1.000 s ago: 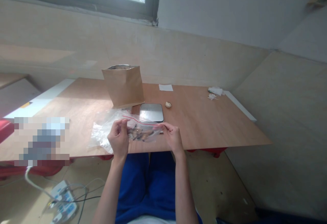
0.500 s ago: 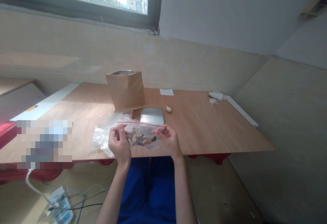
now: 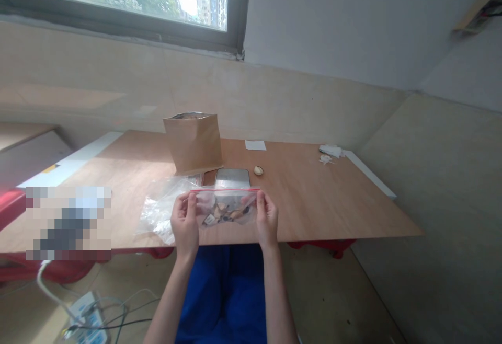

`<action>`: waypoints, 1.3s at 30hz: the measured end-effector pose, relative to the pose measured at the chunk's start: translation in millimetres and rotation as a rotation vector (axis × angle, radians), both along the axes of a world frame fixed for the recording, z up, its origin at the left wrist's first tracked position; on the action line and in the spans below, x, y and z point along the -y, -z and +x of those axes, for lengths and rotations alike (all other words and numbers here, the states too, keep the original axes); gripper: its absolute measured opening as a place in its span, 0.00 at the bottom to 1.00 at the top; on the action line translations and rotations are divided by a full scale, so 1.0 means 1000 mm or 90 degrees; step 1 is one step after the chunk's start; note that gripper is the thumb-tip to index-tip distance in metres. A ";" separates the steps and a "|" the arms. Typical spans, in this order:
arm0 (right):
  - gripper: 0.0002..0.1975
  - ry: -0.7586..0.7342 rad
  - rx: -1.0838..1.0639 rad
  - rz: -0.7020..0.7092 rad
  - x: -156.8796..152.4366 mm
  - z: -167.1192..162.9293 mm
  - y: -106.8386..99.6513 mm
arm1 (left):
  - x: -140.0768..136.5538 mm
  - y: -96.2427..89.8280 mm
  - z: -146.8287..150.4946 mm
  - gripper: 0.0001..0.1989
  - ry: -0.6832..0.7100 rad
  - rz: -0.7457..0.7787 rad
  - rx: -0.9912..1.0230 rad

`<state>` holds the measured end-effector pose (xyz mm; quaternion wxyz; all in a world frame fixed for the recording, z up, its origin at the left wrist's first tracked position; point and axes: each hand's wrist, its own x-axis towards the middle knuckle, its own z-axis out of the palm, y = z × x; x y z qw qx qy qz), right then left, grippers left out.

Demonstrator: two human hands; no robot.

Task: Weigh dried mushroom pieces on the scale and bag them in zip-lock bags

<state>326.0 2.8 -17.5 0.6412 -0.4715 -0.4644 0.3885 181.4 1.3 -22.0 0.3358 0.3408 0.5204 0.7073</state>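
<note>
A clear zip bag (image 3: 235, 197) with a red strip along its top hangs between my hands, over the table's front edge. Inside it lie several brown and dark dried pieces (image 3: 221, 210) of a kind I cannot make out, and a small pale label or packet (image 3: 209, 219). My left hand (image 3: 185, 224) pinches the bag's upper left corner, thumb on top. At the upper right corner my right hand (image 3: 267, 218) pinches it the same way. Just behind the bag is a flat silver scale-like plate (image 3: 232, 178), partly covered by it.
A brown paper bag (image 3: 196, 145) stands upright with its mouth open. Empty-looking clear plastic bags (image 3: 162, 208) lie left of my hands. A small cream-coloured round thing (image 3: 258, 170), white paper (image 3: 255, 145) and crumpled white scraps (image 3: 330, 151) are farther back. A power strip (image 3: 88, 318) is on the floor.
My right hand has shifted its grip to the bag's right corner, its fingers now closed there. The bag is stretched straighter and its red strip is more level.
</note>
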 end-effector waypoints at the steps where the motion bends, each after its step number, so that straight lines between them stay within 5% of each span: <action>1: 0.21 0.040 -0.005 0.003 0.000 -0.004 0.000 | 0.002 0.000 0.004 0.15 -0.032 0.008 -0.012; 7: 0.21 0.188 -0.057 -0.037 -0.002 -0.017 0.007 | 0.009 -0.002 0.018 0.12 -0.106 0.042 -0.119; 22: 0.18 0.103 -0.079 -0.017 0.000 0.001 0.007 | 0.005 0.003 -0.001 0.12 -0.046 0.049 -0.186; 29: 0.16 0.069 0.004 0.008 -0.006 0.006 0.014 | -0.011 0.007 0.003 0.14 -0.029 0.018 -0.088; 39: 0.17 0.131 0.019 0.008 -0.007 0.012 0.022 | -0.011 0.006 0.007 0.13 -0.031 0.022 -0.140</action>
